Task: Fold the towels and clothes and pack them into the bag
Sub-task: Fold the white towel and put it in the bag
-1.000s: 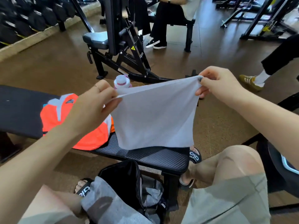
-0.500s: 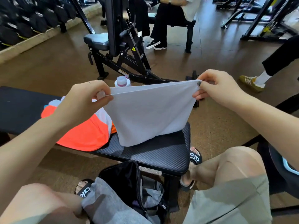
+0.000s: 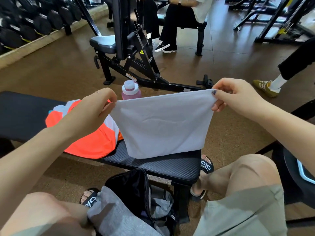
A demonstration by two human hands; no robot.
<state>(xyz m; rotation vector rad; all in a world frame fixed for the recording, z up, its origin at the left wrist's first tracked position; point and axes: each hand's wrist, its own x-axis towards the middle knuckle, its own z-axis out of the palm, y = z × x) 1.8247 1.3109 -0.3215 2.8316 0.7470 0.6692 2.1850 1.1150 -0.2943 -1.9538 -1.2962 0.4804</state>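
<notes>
A white towel [image 3: 162, 128] hangs folded between my two hands, its lower edge touching the black bench [image 3: 153, 165]. My left hand [image 3: 92, 111] pinches its top left corner and my right hand [image 3: 237, 97] pinches the top right corner. An orange and white garment [image 3: 88, 142] lies on the bench behind my left arm. The grey and black bag [image 3: 129, 201] stands open on the floor between my knees, below the bench's near edge.
A pink bottle [image 3: 130, 90] stands beyond the bench. A black exercise machine [image 3: 129, 53] is on the floor behind it. A seated person's legs [image 3: 168, 29] are farther back. Another person's foot [image 3: 265, 87] is at the right. Dumbbells [image 3: 34, 19] line the left wall.
Both hands have lowered the towel slightly and pulled it wider, so its bottom edge now rests on the bench. The grip on both corners is unchanged.
</notes>
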